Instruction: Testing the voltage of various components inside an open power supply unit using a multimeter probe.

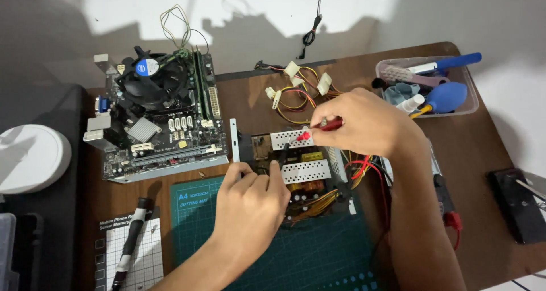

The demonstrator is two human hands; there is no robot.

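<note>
An opened power supply board (307,168) with perforated metal heat sinks, coils and bundled wires lies on a green cutting mat (318,257). My right hand (364,123) pinches a red meter probe (318,129), its tip pointing down-left onto the board. My left hand (250,203) rests at the board's left edge and grips a thin black probe (282,150) that touches the board near the lower heat sink.
A computer motherboard (159,120) with a fan sits at the left. A clear tray (472,106) of cleaning tools with a blue blower stands at the back right. A black-handled tool (132,240) lies on a white screw mat. A black device (517,203) sits at the right.
</note>
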